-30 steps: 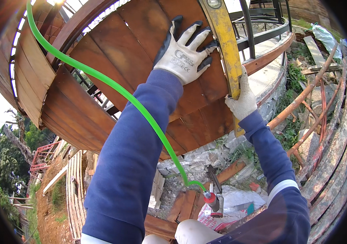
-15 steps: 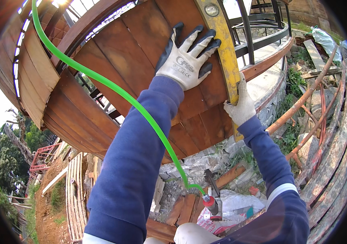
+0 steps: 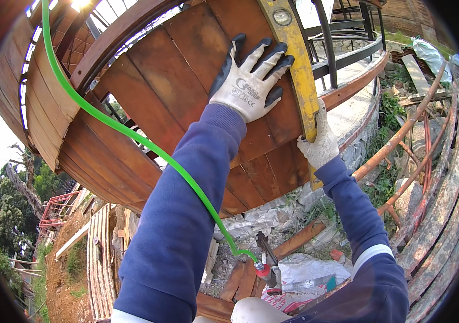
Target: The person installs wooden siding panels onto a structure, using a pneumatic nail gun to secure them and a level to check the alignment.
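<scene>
My left hand (image 3: 250, 81), in a white glove with dark fingertips, lies flat with fingers spread on a panel of brown wooden boards (image 3: 181, 70). Along the panel's right edge runs a long yellow spirit level (image 3: 298, 70), tilted slightly, a round vial near its top. Lower on that level, my right hand (image 3: 320, 141) is closed around its edge; some of the fingers are hidden behind it. A bright green air hose (image 3: 159, 153) crosses over my left arm down to a red and black air nail gun (image 3: 269, 269) near my knees.
Black metal railings (image 3: 326, 46) stand behind the panel at the upper right. Below are a stone wall (image 3: 256, 220), loose planks (image 3: 240, 280) and a white sack (image 3: 299, 277). Rusty poles (image 3: 401, 137) slant at the right. Stacked timber (image 3: 99, 264) lies at the lower left.
The nail gun and the lower end of the hose have swung left and slightly up. Both hands stay at nearly the same places on the panel and level.
</scene>
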Demonstrator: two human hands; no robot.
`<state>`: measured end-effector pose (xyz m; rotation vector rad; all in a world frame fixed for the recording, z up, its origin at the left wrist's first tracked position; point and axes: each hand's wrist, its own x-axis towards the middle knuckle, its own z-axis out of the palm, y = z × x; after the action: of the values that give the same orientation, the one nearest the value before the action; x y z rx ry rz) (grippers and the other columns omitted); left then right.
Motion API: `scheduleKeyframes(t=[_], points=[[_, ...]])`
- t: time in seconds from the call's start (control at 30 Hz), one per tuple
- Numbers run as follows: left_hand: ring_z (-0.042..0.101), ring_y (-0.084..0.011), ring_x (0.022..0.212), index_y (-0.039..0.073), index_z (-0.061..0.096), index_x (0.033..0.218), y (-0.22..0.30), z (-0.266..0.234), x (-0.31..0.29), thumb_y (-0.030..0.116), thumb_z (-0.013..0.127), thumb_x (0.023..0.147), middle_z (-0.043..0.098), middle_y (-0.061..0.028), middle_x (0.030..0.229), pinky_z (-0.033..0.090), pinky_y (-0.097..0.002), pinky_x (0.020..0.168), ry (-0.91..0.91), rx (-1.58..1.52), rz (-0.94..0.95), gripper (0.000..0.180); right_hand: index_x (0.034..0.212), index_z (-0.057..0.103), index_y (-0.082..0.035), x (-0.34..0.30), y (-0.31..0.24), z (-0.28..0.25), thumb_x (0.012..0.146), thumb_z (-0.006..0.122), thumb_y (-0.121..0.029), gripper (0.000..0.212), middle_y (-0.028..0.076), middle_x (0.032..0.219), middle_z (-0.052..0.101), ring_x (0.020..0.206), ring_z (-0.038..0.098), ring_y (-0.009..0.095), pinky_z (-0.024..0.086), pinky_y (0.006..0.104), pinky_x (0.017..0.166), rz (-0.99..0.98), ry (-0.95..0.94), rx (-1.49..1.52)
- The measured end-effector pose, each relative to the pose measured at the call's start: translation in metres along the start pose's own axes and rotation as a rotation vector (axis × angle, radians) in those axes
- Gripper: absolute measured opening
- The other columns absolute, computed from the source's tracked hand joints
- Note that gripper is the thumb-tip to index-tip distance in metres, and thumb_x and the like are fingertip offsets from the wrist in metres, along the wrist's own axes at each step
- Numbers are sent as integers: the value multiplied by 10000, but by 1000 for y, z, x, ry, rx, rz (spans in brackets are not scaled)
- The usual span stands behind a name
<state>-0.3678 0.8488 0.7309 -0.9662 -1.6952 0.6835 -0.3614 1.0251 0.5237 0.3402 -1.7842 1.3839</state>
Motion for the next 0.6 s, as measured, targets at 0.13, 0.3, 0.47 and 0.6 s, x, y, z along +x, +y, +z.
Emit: scheduleKeyframes(t=[0.13,0.3,0.47,0.6], points=[[313,-244,1521,268,394,1581,0,-3,0,487,592,975,380,-20,1631,69,-631,1271,-11,8,-2,674,1645,140,-47,0,3,2,749,722,58,1074,262,1498,479,1358,541,337,478,374,1084,-11,8,-23],[307,-237,1524,271,392,1582,0,-2,1,496,584,979,364,-14,1640,71,-626,1273,-13,15,-1,672,1642,146,-41,0,2,1,749,727,52,1069,259,1498,480,1361,539,337,479,377,1085,-22,17,-14],[297,-232,1530,276,387,1585,-1,-3,0,506,578,979,364,-14,1640,68,-625,1274,-31,29,-4,675,1642,147,-40,1,1,3,750,730,49,1069,261,1499,480,1365,536,341,478,380,1086,-11,18,-24],[296,-230,1531,278,378,1589,-1,-3,-1,513,568,983,366,-16,1639,59,-623,1275,-34,35,-6,677,1651,149,-107,-1,-1,4,780,730,43,1058,268,1453,511,1323,568,366,490,392,1065,-16,25,-26]])
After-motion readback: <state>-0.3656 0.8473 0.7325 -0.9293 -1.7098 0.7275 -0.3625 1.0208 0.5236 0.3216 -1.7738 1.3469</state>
